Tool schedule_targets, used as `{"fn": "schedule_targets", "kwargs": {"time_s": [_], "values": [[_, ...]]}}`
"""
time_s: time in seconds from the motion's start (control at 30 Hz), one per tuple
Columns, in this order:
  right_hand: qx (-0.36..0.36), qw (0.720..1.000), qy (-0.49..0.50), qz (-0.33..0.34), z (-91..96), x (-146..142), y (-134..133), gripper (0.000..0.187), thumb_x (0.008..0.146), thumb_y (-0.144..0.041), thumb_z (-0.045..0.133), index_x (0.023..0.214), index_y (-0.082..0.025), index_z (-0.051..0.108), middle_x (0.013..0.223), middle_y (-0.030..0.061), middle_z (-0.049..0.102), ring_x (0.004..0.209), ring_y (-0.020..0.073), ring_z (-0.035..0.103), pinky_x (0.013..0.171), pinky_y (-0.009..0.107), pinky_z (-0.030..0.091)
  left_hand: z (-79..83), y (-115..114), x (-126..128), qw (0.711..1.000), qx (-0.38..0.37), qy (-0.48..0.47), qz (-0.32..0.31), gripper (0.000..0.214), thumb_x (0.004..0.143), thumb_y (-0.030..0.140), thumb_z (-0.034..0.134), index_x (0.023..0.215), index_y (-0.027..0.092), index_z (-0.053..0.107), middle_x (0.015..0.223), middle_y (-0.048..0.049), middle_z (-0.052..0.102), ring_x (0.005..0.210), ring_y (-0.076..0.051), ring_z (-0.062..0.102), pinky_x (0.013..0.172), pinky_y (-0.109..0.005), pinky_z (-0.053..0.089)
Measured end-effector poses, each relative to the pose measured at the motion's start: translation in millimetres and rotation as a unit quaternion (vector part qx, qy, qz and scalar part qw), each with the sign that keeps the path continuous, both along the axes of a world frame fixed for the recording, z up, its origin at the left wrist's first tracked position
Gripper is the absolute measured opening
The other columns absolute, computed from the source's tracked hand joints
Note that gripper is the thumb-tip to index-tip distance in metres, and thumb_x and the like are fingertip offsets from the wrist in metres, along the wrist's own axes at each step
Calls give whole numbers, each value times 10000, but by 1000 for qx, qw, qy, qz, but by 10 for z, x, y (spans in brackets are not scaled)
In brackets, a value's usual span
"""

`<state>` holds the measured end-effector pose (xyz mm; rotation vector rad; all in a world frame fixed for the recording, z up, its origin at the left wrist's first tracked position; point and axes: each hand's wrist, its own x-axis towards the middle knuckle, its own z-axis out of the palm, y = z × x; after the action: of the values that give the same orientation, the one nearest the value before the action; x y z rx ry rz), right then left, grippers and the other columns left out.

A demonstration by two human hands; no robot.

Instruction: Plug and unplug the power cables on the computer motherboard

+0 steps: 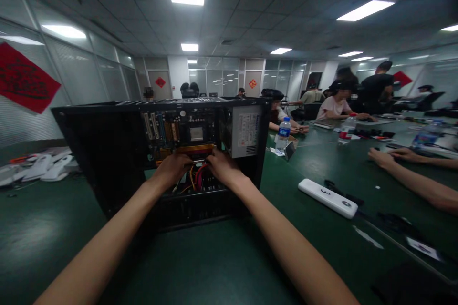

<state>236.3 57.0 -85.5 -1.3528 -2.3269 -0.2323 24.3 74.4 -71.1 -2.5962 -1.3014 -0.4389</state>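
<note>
An open black computer case (161,221) stands before me, its inside facing me. Both my hands reach into its lower middle, below the motherboard (203,119). My left hand (171,169) is closed, its fingertips bent inward near a row of orange and dark red slots (202,149). Opposite it, my right hand (224,167) is closed too, fingertips at the right end of those slots. A thin strip runs between the fingertips; what each hand grips is too dark to make out. Red and yellow cables (198,178) hang just below. A labelled grey power supply (246,131) fills the upper right corner.
On the green table (286,214) to the right lie a white power bank (327,198) and dark cables. Water bottles (282,136) stand farther back. Another person's hands (390,157) rest at the right. White devices (53,167) are piled at the left.
</note>
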Motion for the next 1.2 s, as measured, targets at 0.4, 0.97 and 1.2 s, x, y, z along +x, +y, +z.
{"fn": "schedule_targets", "kwargs": {"time_s": [0.4,0.97,1.2], "values": [[2,998,-57,8,27,-1,-86,207,925,-208,527,1011,-133,700,1082,115,627,944,219,638,806,297,495,-52,34,45,998,13,-1,53,262,899,263,582,1096,300,752,1149,-12,722,996,-212,684,818,-286,510],[66,987,-130,72,-24,-66,129,211,974,-178,462,1001,-116,662,1041,106,597,938,190,607,759,272,471,-64,9,80,997,-21,-20,74,254,896,209,564,1070,225,749,1077,-90,750,1039,-221,683,895,-267,485],[120,957,-223,138,-9,-129,369,229,992,-140,400,1068,-92,611,1063,121,589,966,219,600,755,316,478,-61,-4,111,998,-15,-16,67,252,926,237,514,981,196,757,1028,-123,751,972,-261,704,814,-311,508]]}}
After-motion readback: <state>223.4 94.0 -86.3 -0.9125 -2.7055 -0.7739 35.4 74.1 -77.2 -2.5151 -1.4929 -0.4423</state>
